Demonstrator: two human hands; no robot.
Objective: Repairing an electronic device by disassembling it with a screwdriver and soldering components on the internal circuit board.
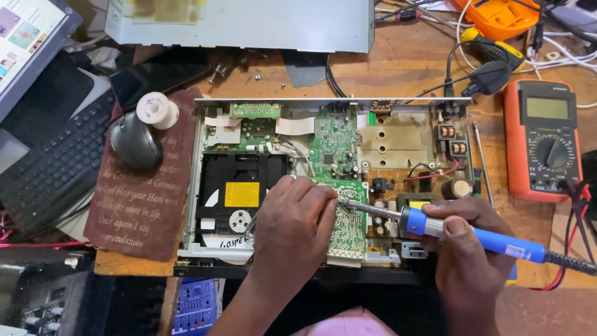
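A: Entry. The right hand (463, 249) wraps a soldering iron (472, 235), fingers curled tight round its glossy blue plastic barrel, thumb pressed flat on top. The bare metal tip slants left and down onto the green circuit board (348, 218).

B: Board position?

A: It lies flat in the front middle of the opened metal chassis (329, 180), right of the black disc drive (239, 196) with its square yellow label. The surface is matte green, densely speckled with pale solder points.

B: Left hand?

A: The left hand (292, 233) rests on the board's left edge, fingers bent and close together, fingertips beside the iron's tip. Whether they pinch anything cannot be told; the knuckles cover much of the board.

B: Surroundings?

A: Worn wooden bench. An orange multimeter (541, 140) with a round dial sits right, its leads trailing. A rounded dark mouse (135, 142) and a white plastic spool (157, 110) rest on a brown printed mat (146, 199) to the left, beside a black keyboard (56, 165).
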